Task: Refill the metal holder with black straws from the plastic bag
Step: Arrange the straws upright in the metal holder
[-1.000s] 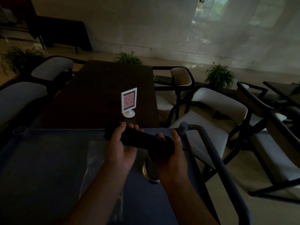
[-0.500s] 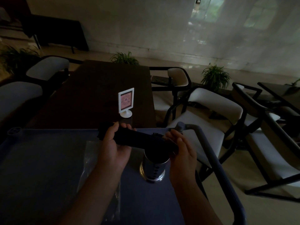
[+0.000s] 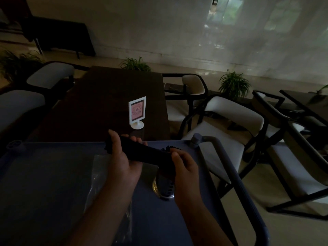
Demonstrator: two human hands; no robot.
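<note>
holder (image 3: 164, 188) – straws (image 3: 147, 153) above | left hand (image 3: 122, 162), right hand (image 3: 184, 169) gripping bundle

Dim, underexposed indoor view. Main light: daylight through window (image 3: 225, 10) at top right, washing pale wall (image 3: 177, 29) in hazy glare. Left side and near cart surface (image 3: 44, 183) sink into deep shadow. Black straws (image 3: 142, 153) lose detail. Wide-angle bending at edges; slight softness throughout.
</note>
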